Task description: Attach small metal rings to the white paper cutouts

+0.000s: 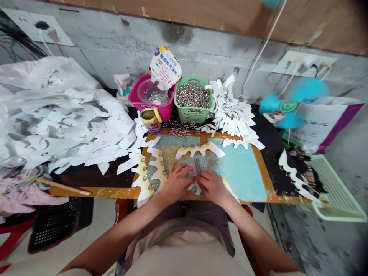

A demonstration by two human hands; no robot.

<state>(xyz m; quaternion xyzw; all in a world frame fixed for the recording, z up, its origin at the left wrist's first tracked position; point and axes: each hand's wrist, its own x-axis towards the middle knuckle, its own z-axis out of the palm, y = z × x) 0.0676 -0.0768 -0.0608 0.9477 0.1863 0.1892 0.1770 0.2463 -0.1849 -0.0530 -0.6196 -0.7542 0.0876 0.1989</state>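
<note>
My left hand (178,182) and my right hand (213,187) meet near the front edge of the blue mat, fingers bent and pressed together. Both are closed on a white cut-out piece (194,188), mostly hidden under them. Whether a ring is between the fingertips is too small to tell. Just beyond lies a scalloped white strip (201,150) with metal rings along its edge. Left of my left hand, two more strips carry rings, the nearer one (159,166) beside my wrist. Another strip corner shows by my right wrist.
Loose metal rings (178,129) lie behind the mat (244,172), before a pink basket (163,111) and a green basket (194,111). A yellow tin (151,124) stands nearby. White cut-outs (74,126) heap at left, more (232,111) at right. A blue fan (288,105) is at right.
</note>
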